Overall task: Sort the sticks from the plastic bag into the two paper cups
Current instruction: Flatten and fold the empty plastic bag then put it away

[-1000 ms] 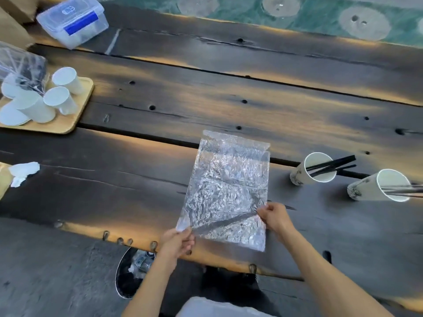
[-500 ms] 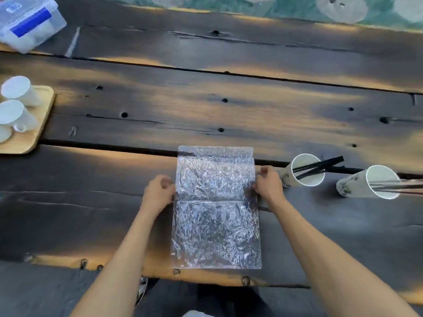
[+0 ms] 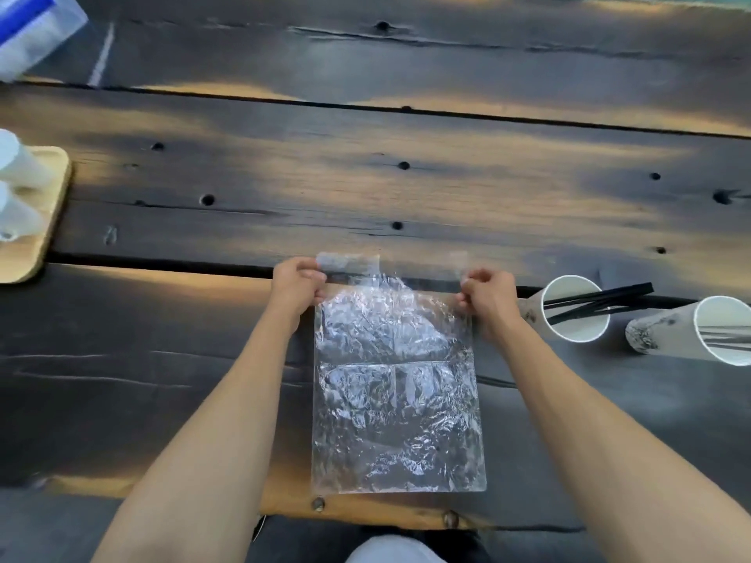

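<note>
A crinkled clear plastic bag [image 3: 396,400] lies flat on the dark wooden table, its near edge by the table's front. My left hand [image 3: 296,284] pinches the bag's far left corner and my right hand [image 3: 485,296] pinches its far right corner. No sticks show inside the bag. To the right, two white paper cups lie tilted on their sides with mouths toward me. The nearer cup [image 3: 569,314] holds black sticks [image 3: 601,300]. The cup at the right edge [image 3: 691,333] holds pale sticks [image 3: 727,335].
A wooden tray [image 3: 42,221] with white paper cups [image 3: 18,164] sits at the left edge. A clear plastic box with a blue latch [image 3: 34,28] stands at the far left corner. Metal studs line the table's front edge [image 3: 365,507].
Both hands have slid from the bag's middle sides up to its far corners. The bag has been straightened and lies squared to the table's front edge.
</note>
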`<action>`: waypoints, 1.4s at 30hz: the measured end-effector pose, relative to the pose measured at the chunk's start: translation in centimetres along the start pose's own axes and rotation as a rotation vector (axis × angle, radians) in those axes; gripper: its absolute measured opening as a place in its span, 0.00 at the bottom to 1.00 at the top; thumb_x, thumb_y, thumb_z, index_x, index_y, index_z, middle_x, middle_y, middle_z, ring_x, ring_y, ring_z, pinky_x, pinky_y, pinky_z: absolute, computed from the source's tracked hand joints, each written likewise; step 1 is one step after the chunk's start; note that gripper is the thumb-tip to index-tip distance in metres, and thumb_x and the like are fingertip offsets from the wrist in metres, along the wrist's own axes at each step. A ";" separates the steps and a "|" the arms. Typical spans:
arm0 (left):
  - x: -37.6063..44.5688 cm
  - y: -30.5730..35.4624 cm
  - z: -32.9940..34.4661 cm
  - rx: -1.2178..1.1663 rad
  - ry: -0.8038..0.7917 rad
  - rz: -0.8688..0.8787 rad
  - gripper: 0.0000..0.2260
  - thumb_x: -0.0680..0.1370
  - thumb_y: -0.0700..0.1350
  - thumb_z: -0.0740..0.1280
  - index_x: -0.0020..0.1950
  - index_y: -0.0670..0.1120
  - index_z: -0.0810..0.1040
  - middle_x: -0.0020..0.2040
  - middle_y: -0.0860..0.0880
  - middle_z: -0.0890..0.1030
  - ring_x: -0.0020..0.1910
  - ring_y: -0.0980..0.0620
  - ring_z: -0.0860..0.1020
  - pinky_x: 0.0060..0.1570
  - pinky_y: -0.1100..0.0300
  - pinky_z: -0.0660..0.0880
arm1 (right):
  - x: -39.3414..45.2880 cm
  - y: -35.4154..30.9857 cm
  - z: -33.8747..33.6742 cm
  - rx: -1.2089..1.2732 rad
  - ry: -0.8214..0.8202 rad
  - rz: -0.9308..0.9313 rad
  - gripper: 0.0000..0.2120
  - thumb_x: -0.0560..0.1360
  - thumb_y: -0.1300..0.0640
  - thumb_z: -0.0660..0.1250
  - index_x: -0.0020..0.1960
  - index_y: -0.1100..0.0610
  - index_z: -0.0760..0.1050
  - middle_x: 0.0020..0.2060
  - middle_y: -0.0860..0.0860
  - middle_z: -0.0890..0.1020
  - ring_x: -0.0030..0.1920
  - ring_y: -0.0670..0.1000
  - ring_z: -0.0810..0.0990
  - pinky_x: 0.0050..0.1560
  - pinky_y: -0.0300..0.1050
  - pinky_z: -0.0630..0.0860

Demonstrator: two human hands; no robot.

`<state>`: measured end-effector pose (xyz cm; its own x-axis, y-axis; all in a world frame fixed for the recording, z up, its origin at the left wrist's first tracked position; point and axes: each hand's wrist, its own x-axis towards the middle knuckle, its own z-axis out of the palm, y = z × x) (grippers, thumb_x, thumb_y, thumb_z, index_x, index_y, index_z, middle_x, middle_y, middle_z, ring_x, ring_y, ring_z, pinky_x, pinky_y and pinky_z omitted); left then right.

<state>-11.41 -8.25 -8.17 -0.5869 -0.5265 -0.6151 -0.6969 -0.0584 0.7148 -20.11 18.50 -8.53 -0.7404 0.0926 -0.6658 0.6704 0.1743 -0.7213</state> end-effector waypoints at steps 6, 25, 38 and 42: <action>-2.6 1.2 -2.7 -0.099 0.001 0.172 0.09 0.77 0.30 0.65 0.42 0.42 0.80 0.39 0.42 0.79 0.29 0.54 0.77 0.31 0.66 0.77 | -3.5 -1.5 -1.5 -0.059 -0.042 -0.261 0.10 0.75 0.70 0.63 0.41 0.57 0.76 0.29 0.51 0.74 0.21 0.44 0.69 0.22 0.37 0.67; -19.7 -13.3 -4.7 -0.406 -0.066 -0.075 0.13 0.79 0.28 0.57 0.47 0.35 0.81 0.44 0.37 0.82 0.39 0.47 0.82 0.40 0.60 0.82 | -14.1 11.0 -10.2 -0.023 -0.300 -0.068 0.05 0.74 0.71 0.68 0.45 0.64 0.76 0.40 0.62 0.80 0.34 0.55 0.80 0.35 0.45 0.81; -20.1 -17.5 -2.9 -0.070 0.048 -0.127 0.13 0.79 0.34 0.61 0.58 0.46 0.78 0.55 0.43 0.82 0.47 0.47 0.80 0.47 0.55 0.77 | -14.2 16.9 -10.7 -0.249 -0.135 0.034 0.10 0.73 0.72 0.66 0.42 0.58 0.78 0.39 0.54 0.80 0.38 0.51 0.77 0.37 0.43 0.77; -21.2 -16.6 -0.6 0.492 0.256 0.141 0.10 0.78 0.37 0.61 0.49 0.45 0.82 0.51 0.49 0.78 0.46 0.54 0.73 0.47 0.62 0.66 | -15.2 16.4 -8.1 -0.530 0.104 -0.180 0.11 0.71 0.68 0.64 0.42 0.55 0.80 0.41 0.52 0.83 0.40 0.51 0.80 0.44 0.43 0.72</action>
<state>12.84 3.42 -6.79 -0.6125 -0.6927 -0.3809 -0.7646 0.3968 0.5078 1.73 27.85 -8.68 -0.8597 0.1070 -0.4994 0.4365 0.6616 -0.6096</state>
